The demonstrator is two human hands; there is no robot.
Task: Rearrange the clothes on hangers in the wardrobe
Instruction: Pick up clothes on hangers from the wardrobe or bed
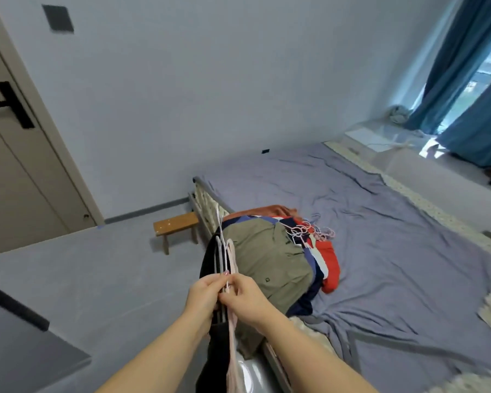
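The left hand (203,293) and the right hand (248,296) meet in front of the person and touch each other. Both have their fingers curled around a bundle of white and pink hangers (233,259), which stands up above the hands. Below the hands, a black garment (217,350) and a pale pink garment (233,355) hang down from these hangers. Just beyond the right hand, a pile of clothes (270,262) lies on the bed (394,251), with an olive shirt on top and its hanger hooks (309,232) at the far side. Further beyond the left hand, a small wooden stool (176,224) stands beside the bed.
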